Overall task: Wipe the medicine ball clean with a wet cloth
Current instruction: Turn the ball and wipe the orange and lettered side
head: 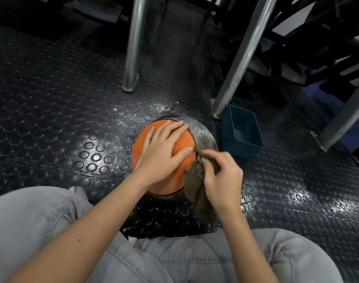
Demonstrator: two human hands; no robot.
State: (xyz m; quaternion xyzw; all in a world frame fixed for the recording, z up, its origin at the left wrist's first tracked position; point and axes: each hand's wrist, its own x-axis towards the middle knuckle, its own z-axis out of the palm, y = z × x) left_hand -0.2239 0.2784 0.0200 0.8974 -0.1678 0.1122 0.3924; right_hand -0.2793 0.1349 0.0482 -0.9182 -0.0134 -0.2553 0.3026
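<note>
An orange medicine ball (170, 180) with a dusty grey band (203, 133) on its right side sits on the studded rubber floor in front of my knees. My left hand (164, 150) lies flat on top of the ball, fingers spread and straight. My right hand (221, 178) pinches a brownish cloth (197, 193) against the ball's right side, at the edge of the grey band. The cloth hangs down below the hand.
A small dark blue plastic bin (241, 133) stands just right of the ball. Metal legs (132, 58) (233, 78) of a rack rise behind it. White dust (137, 113) lies on the floor behind the ball. My grey-trousered knees (41, 217) fill the bottom of the view.
</note>
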